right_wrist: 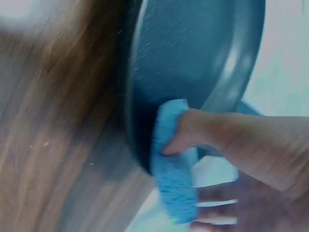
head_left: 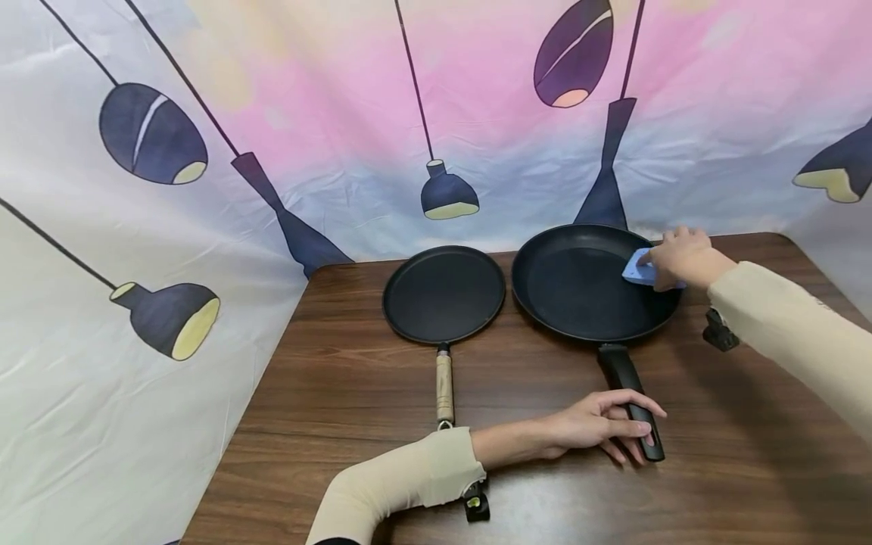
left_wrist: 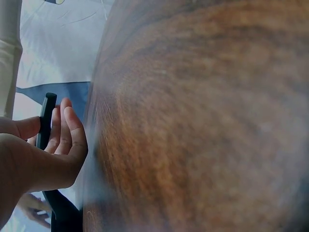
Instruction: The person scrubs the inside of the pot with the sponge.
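Note:
A large black frying pan (head_left: 579, 291) lies at the back right of the table, its black handle (head_left: 621, 371) pointing toward me. My left hand (head_left: 599, 424) holds that handle near its end, thumb on one side and fingers on the other; the left wrist view shows the handle (left_wrist: 47, 116) between them. My right hand (head_left: 684, 257) grips a blue sponge (head_left: 639, 269) at the pan's right inner wall. In the right wrist view the sponge (right_wrist: 174, 169) is pinched between thumb and fingers and reaches over the pan's rim.
A smaller flat black pan (head_left: 444, 294) with a wooden handle (head_left: 444, 386) lies just left of the large one. Both are on a brown wooden table (head_left: 327, 378). Behind hangs a cloth backdrop (head_left: 327, 136) printed with lamps.

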Demonstrator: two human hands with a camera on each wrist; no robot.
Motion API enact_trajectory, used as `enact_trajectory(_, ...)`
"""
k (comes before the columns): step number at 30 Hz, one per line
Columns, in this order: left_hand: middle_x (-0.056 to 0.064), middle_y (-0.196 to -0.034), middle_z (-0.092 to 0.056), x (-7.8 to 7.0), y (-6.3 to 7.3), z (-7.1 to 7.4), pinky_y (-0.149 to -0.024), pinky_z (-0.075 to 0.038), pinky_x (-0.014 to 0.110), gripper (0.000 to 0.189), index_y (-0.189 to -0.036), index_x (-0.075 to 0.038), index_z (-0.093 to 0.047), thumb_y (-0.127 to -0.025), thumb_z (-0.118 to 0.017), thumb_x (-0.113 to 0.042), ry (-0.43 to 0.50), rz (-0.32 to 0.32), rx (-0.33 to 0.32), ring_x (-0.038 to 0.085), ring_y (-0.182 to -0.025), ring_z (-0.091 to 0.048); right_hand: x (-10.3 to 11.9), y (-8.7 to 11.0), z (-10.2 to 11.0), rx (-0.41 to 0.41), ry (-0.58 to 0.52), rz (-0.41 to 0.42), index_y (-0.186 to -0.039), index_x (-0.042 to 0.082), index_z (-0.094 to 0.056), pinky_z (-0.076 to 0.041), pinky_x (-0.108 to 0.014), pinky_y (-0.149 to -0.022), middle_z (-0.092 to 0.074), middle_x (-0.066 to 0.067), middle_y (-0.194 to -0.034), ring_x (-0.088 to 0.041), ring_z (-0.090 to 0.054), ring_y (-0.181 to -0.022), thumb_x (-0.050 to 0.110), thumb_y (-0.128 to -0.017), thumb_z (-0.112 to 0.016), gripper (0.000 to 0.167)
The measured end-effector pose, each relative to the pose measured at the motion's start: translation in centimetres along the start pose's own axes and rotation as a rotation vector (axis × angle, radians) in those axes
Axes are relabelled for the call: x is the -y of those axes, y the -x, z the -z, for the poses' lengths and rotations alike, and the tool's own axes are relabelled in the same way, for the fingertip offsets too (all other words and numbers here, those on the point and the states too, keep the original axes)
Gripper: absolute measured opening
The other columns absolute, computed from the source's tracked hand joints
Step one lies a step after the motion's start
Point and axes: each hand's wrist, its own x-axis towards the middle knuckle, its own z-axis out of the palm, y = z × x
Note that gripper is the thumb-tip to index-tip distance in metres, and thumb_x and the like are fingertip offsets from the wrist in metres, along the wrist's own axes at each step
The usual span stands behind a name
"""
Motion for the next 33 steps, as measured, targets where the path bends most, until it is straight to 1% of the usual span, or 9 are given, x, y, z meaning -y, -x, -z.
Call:
enact_trajectory(6, -0.001, -0.092, -0.069, -0.1, 0.1, 0.0, -0.058, -0.055, 0.024, 0.037, -0.142, -0.014, -0.059, -0.105, -0.056, -0.011, -0.015, -0.015, -0.007, 0.01, -0.071, -0.069, 0.3, 1.6, 1.8, 0.344, -0.169, 0.094, -0.141, 0.002, -0.058, -0.044, -0.046, -0.077, -0.049, -0.034, -0.135, -0.038, -0.052, -0.102, 0.015, -0.088, -0.062, 0.055)
enact_trajectory(10, -0.001, -0.091, -0.07, -0.1, 0.1, -0.1, -0.058, -0.055, 0.024, 0.036, -0.141, -0.015, -0.06, -0.105, -0.057, -0.011, -0.018, -0.011, -0.013, 0.01, -0.07, -0.068, 0.5, 1.5, 2.2, 0.536, -0.268, 0.207, -0.145, 0.008, -0.057, -0.041, -0.035, -0.068, -0.055, -0.017, -0.12, -0.02, -0.045, -0.077, 0.017, -0.084, -0.059, 0.061)
enact_trajectory(12, -0.002, -0.089, -0.069, -0.1, 0.1, -0.1, -0.058, -0.055, 0.024, 0.035, -0.14, -0.015, -0.06, -0.105, -0.057, -0.011, -0.013, -0.006, -0.019, 0.011, -0.07, -0.068, 0.8, 1.1, 2.1, 0.602, -0.327, 0.257, -0.147, 0.01, -0.055, -0.038, -0.031, -0.064, -0.055, -0.013, -0.12, -0.015, -0.043, -0.074, 0.019, -0.084, -0.059, 0.064)
enact_trajectory(15, -0.003, -0.088, -0.069, -0.1, 0.2, 0.0, -0.058, -0.055, 0.024, 0.035, -0.139, -0.014, -0.06, -0.105, -0.057, -0.01, -0.004, -0.002, -0.021, 0.011, -0.069, -0.068, 1.5, 0.5, 1.9, 0.682, -0.422, 0.335, -0.151, 0.011, -0.051, -0.047, -0.03, -0.067, -0.052, -0.02, -0.142, -0.019, -0.054, -0.097, 0.022, -0.086, -0.059, 0.067)
enact_trajectory(18, -0.003, -0.089, -0.068, -0.1, 0.1, 0.0, -0.058, -0.055, 0.024, 0.036, -0.141, -0.013, -0.059, -0.105, -0.056, -0.009, 0.009, -0.001, -0.007, 0.011, -0.07, -0.068, 2.3, -0.3, 1.6, 0.743, -0.522, 0.392, -0.153, 0.013, -0.047, -0.048, -0.029, -0.068, -0.05, -0.018, -0.149, -0.021, -0.055, -0.11, 0.023, -0.086, -0.056, 0.069)
enact_trajectory(22, -0.003, -0.09, -0.067, -0.1, 0.1, 0.0, -0.059, -0.056, 0.024, 0.038, -0.144, -0.011, -0.056, -0.106, -0.054, -0.009, 0.026, 0.001, 0.024, 0.011, -0.072, -0.068, 3.6, -1.3, 1.4, 0.771, -0.642, 0.423, -0.157, 0.005, -0.038, -0.045, -0.029, -0.069, -0.046, -0.018, -0.152, -0.017, -0.053, -0.096, 0.026, -0.09, -0.054, 0.072)
enact_trajectory(27, 0.005, -0.095, -0.069, 0.1, 0.1, 0.2, -0.059, -0.056, 0.025, 0.038, -0.143, -0.012, -0.057, -0.106, -0.054, -0.009, 0.032, 0.01, 0.024, 0.011, -0.072, -0.068, 5.8, -2.8, 1.3, 0.757, -0.761, 0.464, -0.162, 0.001, -0.017, -0.049, -0.034, -0.082, -0.031, -0.025, -0.158, -0.021, -0.049, -0.102, 0.038, -0.102, -0.05, 0.078)
enact_trajectory(30, 0.017, -0.103, -0.069, 0.1, 0.2, 0.3, -0.059, -0.056, 0.025, 0.037, -0.143, -0.014, -0.057, -0.106, -0.054, -0.009, 0.032, 0.017, 0.025, 0.011, -0.072, -0.068, 7.2, -3.8, 1.0, 0.711, -0.802, 0.476, -0.162, 0.007, -0.015, -0.047, -0.034, -0.082, -0.05, -0.017, -0.128, -0.021, -0.048, -0.095, 0.041, -0.104, -0.051, 0.076)
enact_trajectory(33, 0.018, -0.103, -0.069, 0.0, 0.2, 0.3, -0.059, -0.056, 0.025, 0.037, -0.143, -0.014, -0.057, -0.107, -0.053, -0.01, 0.032, 0.021, 0.026, 0.011, -0.072, -0.068, 8.3, -4.8, 0.8, 0.593, -0.783, 0.481, -0.159, 0.013, -0.017, -0.048, -0.032, -0.079, -0.052, -0.006, -0.098, -0.018, -0.048, -0.083, 0.038, -0.103, -0.057, 0.074)
